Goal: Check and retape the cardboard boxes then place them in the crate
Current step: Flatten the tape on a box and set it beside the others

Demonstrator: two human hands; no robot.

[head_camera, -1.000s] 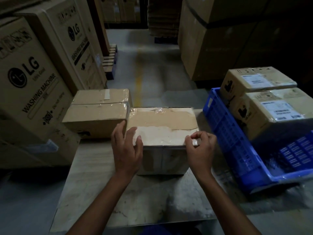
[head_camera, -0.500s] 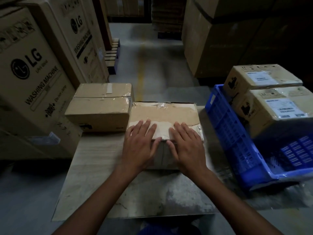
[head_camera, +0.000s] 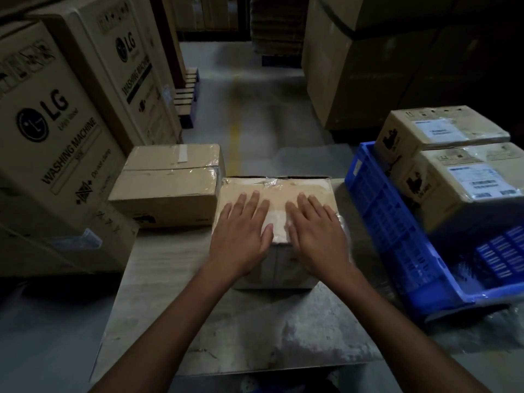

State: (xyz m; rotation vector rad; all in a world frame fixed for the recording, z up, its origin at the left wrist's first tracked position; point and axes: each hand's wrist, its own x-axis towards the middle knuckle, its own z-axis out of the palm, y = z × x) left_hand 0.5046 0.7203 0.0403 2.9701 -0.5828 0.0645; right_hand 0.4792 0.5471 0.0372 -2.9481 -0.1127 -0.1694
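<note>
Both hands have slid farther up the box [head_camera: 276,194] than half a second ago. The left hand [head_camera: 241,231] and right hand [head_camera: 314,231] lie flat on its top, fingers straight and spread, pressing the tape [head_camera: 279,225] down and gripping nothing. The box stands on the table [head_camera: 255,321], touching a second box [head_camera: 167,188] on its left and just beside the crate [head_camera: 391,222]. Two labelled boxes [head_camera: 465,188] already sit in the crate. Probably left: finish this seal, load it, then deal with the second box.

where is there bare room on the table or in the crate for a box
Free: the table's near strip, between the pressed box and the near edge; the blue crate's near floor, before its two labelled boxes. Crowded: the far left, where the second box adjoins.
</note>
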